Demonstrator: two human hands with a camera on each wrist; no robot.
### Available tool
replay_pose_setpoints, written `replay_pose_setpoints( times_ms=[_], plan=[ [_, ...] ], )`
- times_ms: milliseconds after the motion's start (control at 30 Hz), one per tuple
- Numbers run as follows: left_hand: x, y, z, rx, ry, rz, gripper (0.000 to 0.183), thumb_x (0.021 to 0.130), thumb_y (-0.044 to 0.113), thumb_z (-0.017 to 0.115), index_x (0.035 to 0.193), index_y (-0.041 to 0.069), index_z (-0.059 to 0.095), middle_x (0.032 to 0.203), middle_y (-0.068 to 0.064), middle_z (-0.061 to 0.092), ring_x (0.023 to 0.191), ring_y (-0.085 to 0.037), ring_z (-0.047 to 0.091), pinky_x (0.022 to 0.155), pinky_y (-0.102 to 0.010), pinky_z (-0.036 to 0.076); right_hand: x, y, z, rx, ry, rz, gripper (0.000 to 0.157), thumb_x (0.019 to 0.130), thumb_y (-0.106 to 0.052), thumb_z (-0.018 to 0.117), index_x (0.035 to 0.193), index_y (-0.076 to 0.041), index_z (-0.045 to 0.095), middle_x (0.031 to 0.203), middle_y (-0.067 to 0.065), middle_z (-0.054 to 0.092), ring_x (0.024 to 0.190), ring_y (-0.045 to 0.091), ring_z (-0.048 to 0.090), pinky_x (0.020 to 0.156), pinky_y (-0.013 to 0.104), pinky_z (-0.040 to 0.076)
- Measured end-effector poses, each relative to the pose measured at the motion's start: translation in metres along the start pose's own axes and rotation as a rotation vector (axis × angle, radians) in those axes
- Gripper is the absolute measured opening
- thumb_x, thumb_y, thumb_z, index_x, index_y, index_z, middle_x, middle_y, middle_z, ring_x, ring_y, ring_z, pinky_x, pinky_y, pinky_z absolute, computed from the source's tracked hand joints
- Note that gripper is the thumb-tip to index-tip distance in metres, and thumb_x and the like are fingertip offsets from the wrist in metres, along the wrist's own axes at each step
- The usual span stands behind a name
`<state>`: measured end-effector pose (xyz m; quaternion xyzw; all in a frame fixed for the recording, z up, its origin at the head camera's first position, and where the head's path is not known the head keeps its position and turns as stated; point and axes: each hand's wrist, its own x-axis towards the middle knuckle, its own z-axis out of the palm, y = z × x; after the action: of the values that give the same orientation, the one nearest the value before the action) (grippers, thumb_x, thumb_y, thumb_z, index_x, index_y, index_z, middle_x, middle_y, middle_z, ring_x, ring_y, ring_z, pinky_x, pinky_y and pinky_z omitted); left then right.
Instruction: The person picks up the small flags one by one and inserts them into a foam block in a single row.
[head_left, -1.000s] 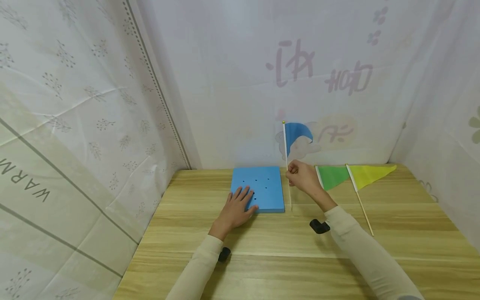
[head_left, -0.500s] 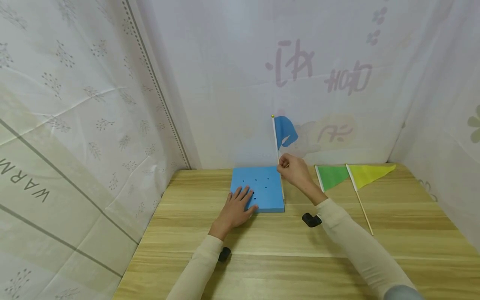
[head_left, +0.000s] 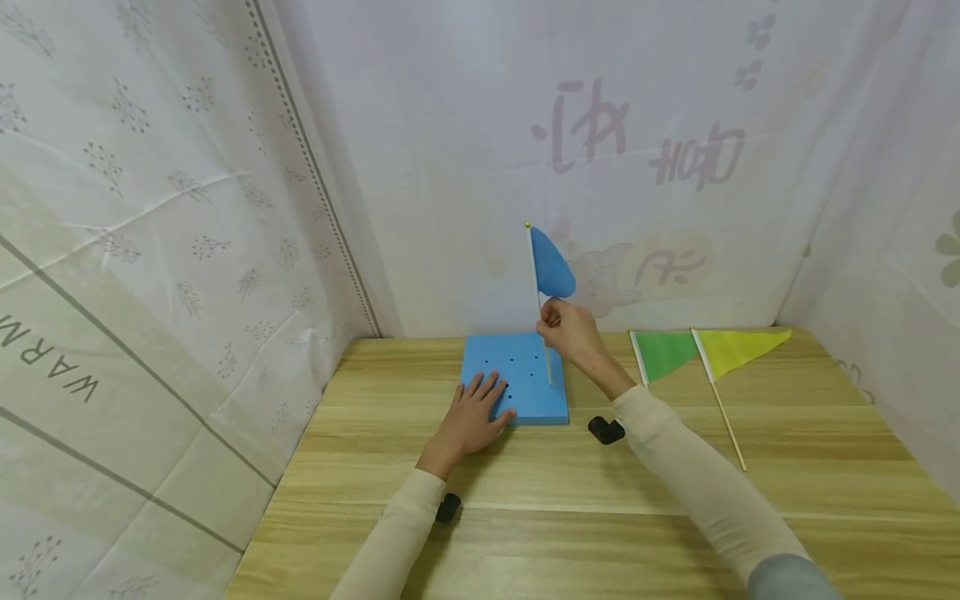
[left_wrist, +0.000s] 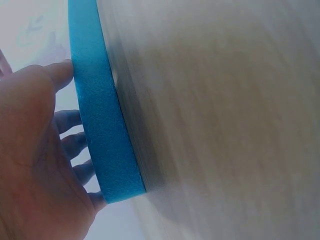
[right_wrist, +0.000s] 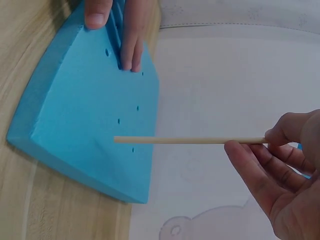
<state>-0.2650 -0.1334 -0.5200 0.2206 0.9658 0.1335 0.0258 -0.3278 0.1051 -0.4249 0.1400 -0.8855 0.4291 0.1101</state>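
Note:
A blue foam block (head_left: 540,400) with several small holes in its top lies flat on the wooden table. Spread fingers of my left hand (head_left: 471,421) rest on the block's front left part, the thumb near its front edge. Between thumb and fingers, my right hand (head_left: 572,333) pinches the stick of a blue flag (head_left: 551,265), held nearly upright over the block's right side. In the right wrist view the bare lower end of the stick (right_wrist: 170,140) hangs above the block's surface, apart from it and near the holes.
To the right, a green flag (head_left: 663,354) and a yellow flag (head_left: 738,350) on a wooden stick lie on the table (head_left: 570,533). Printed cloth (head_left: 450,167) hangs behind the table and at both sides. Black wrist cameras (head_left: 604,430) sit under the sleeves.
My right hand has carried the blue flag leftward and slightly up, from beside the block to over its right part. The left hand has stayed in place.

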Motion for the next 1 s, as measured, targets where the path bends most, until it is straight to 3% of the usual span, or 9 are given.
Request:
replay_pose_setpoints(
  times_ms=[467, 1000],
  plan=[
    [0.001, -0.001, -0.002, -0.013, 0.000, 0.000, 0.071, 0.111, 0.054, 0.050, 0.169, 0.015, 0.035, 0.178, -0.008, 0.025, 0.166, -0.037, 0.019, 0.133, -0.065, 0.017, 0.021, -0.020, 0.017, -0.009, 0.043, -0.083, 0.008, 0.103, -0.012, 0.064, 0.099, -0.005, 0.067, 0.096, 0.016, 0.077, 0.084, 0.030, 0.077, 0.073, 0.044, 0.061],
    [0.000, -0.001, -0.001, -0.028, 0.001, 0.008, 0.069, 0.111, 0.051, 0.053, 0.167, 0.013, 0.038, 0.177, -0.009, 0.028, 0.165, -0.038, 0.021, 0.132, -0.066, 0.019, 0.039, -0.031, 0.046, 0.025, 0.034, -0.095, 0.008, 0.103, -0.011, 0.064, 0.101, -0.005, 0.068, 0.097, 0.014, 0.077, 0.090, 0.028, 0.077, 0.077, 0.042, 0.061]
  ],
)
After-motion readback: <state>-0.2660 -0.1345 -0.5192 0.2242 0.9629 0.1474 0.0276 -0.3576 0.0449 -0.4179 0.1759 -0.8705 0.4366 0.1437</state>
